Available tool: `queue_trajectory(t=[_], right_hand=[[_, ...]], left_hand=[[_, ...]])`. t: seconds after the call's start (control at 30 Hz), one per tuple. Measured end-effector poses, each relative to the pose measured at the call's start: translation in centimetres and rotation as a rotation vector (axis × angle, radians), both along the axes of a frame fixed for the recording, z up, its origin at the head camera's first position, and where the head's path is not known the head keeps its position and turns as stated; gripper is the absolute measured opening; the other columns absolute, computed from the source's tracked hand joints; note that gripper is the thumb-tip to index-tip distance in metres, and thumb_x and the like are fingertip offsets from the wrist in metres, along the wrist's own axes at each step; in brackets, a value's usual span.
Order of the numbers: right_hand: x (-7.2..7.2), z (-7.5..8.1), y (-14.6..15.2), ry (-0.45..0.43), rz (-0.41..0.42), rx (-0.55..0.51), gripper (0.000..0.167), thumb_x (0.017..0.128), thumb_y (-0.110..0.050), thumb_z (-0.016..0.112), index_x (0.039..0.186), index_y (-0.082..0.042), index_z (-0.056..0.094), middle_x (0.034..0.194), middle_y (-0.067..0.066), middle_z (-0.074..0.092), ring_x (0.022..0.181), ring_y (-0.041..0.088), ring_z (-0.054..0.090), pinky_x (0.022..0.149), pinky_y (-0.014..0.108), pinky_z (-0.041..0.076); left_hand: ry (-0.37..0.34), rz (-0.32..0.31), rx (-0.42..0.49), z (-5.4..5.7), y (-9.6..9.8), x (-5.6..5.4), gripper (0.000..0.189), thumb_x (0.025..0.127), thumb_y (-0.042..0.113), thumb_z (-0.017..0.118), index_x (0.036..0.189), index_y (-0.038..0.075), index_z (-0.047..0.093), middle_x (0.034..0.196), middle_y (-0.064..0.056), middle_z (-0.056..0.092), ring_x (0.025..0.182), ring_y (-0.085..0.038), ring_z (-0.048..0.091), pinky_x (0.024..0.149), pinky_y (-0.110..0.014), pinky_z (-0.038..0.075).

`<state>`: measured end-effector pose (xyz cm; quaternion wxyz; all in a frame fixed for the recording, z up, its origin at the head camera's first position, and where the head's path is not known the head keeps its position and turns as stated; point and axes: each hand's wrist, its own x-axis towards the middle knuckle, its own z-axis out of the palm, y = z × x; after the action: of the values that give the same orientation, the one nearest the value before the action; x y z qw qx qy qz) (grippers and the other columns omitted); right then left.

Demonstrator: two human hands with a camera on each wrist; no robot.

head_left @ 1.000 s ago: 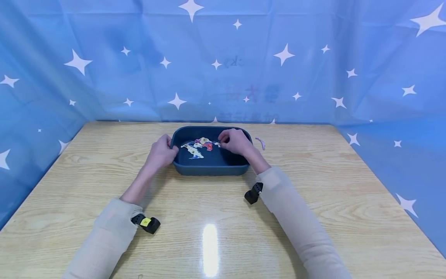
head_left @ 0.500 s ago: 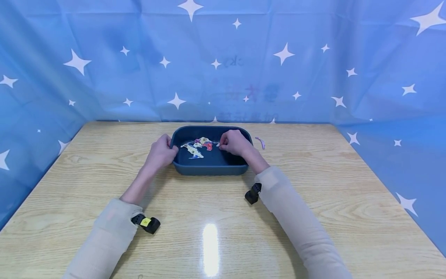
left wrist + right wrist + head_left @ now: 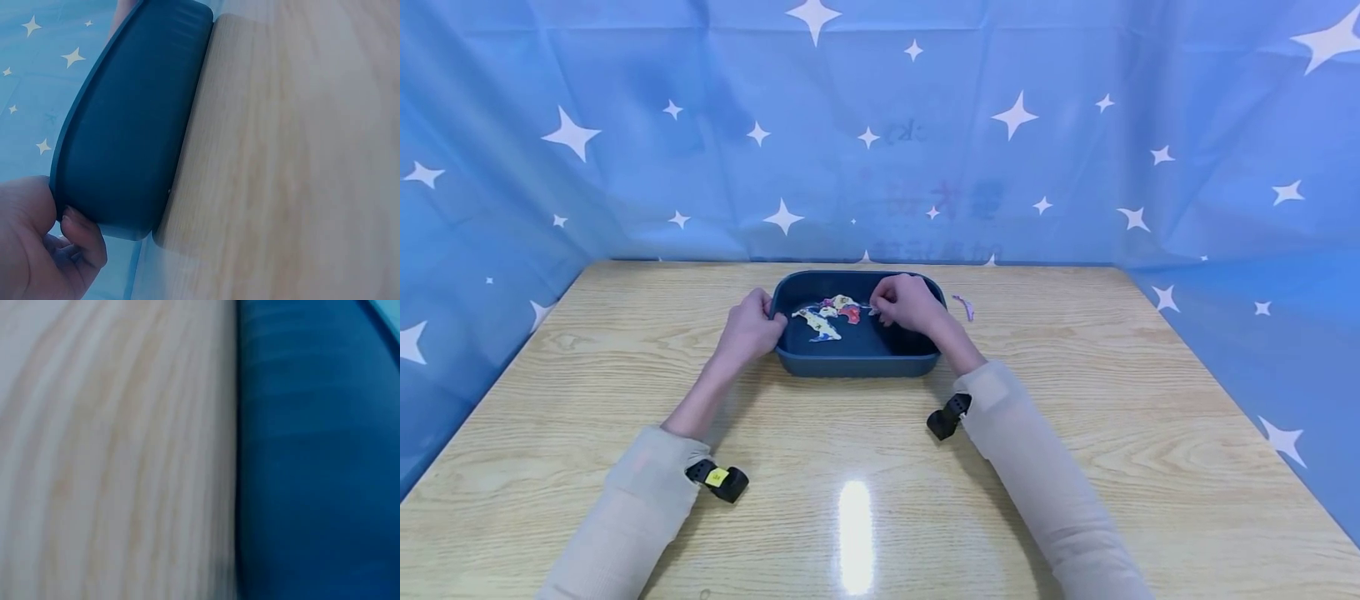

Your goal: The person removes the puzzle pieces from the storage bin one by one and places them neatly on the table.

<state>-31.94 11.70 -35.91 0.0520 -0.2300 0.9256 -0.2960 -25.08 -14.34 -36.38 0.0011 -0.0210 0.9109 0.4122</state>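
A dark blue rectangular bin (image 3: 857,367) stands on the wooden table. My left hand (image 3: 751,323) grips its left end, thumb and fingers pinching the rim; the left wrist view shows the curled fingers (image 3: 90,240) at the outer wall. Inside lie several flat, cut-out-like pieces: a cream one with blue edges (image 3: 820,326), a red one (image 3: 852,314) and a cream one (image 3: 842,301) behind. My right hand (image 3: 910,302) reaches in over the right side, its fingertips pinching a small whitish piece (image 3: 873,312). The right wrist view shows only the bin's outer wall (image 3: 319,462) and table.
A thin, curved purple strip (image 3: 966,307) lies on the table (image 3: 1045,367) just right of the bin. Behind the table's back edge hangs a blue curtain (image 3: 715,100) with white stars. A bright light reflection (image 3: 855,537) shows on the near tabletop.
My right fingertips shift slightly around the small whitish piece inside the bin. The left hand keeps its hold on the rim, and the bin stays in place.
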Motion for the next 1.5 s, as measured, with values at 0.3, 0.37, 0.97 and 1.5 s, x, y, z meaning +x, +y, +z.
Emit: queue_trajectory(t=[0.3, 0.37, 0.97, 1.5], right_hand=[[0.3, 0.3, 0.6, 0.042, -0.003, -0.258, 0.020, 0.102, -0.010, 0.059, 0.109, 0.006, 0.068, 0.092, 0.017, 0.072, 0.075, 0.023, 0.071, 0.075, 0.041, 0.059], [0.3, 0.5, 0.9, 0.045, -0.005, -0.313, 0.020, 0.101, -0.009, 0.059, 0.111, 0.007, 0.067, 0.096, 0.021, 0.071, 0.077, 0.026, 0.071, 0.076, 0.041, 0.058], [0.8, 1.6, 9.3, 0.005, -0.250, -0.647, 0.027, 0.096, -0.013, 0.069, 0.111, 0.010, 0.066, 0.099, 0.025, 0.070, 0.075, 0.020, 0.072, 0.073, 0.033, 0.059], [0.8, -0.3, 14.8, -0.184, -0.490, -0.353, 0.025, 0.098, -0.008, 0.064, 0.117, 0.009, 0.066, 0.106, 0.022, 0.069, 0.077, 0.013, 0.071, 0.074, 0.028, 0.058]], left_hand=[[-0.007, -0.007, -0.001, 0.2, 0.1, 0.1, 0.006, 0.095, 0.008, 0.047, 0.096, 0.003, 0.044, 0.088, -0.011, 0.047, 0.079, -0.027, 0.050, 0.066, -0.033, 0.041], [-0.008, -0.005, -0.002, 0.1, 0.1, 0.1, 0.006, 0.095, 0.008, 0.047, 0.096, 0.003, 0.044, 0.088, -0.011, 0.047, 0.079, -0.027, 0.050, 0.066, -0.033, 0.041], [0.009, 0.002, -0.009, 0.1, 0.1, 0.2, 0.006, 0.095, 0.008, 0.048, 0.094, 0.004, 0.044, 0.086, -0.010, 0.047, 0.079, -0.027, 0.051, 0.064, -0.033, 0.041], [0.016, 0.002, -0.007, 0.1, 0.1, 0.3, 0.006, 0.094, 0.007, 0.048, 0.094, 0.003, 0.044, 0.086, -0.010, 0.046, 0.080, -0.028, 0.051, 0.066, -0.033, 0.040]])
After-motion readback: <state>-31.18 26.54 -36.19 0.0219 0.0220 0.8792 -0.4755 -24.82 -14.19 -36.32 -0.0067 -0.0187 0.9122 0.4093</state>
